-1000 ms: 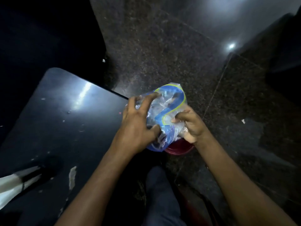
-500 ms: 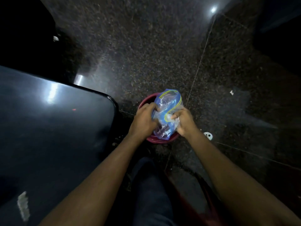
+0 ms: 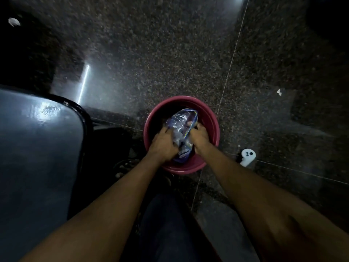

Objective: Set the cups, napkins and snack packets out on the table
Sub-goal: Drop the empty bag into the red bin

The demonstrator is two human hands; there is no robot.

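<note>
A clear plastic bag with blue and yellow print (image 3: pixel 182 127) sits down inside a red bucket (image 3: pixel 209 118) on the dark floor. My left hand (image 3: pixel 163 144) grips the bag's left side and my right hand (image 3: pixel 199 137) grips its right side, both reaching into the bucket. What the bag holds is too blurred to tell. The dark table (image 3: pixel 34 148) lies to the left, its rounded corner near the bucket.
A small white gadget with dark buttons (image 3: pixel 247 156) lies on the speckled stone floor just right of the bucket. Bits of white litter (image 3: pixel 279 92) lie farther off. My dark trouser leg (image 3: pixel 166 227) is below the bucket.
Both hands have lowered the bag from above the table's edge down into the red bucket. The view has tilted down toward the floor.
</note>
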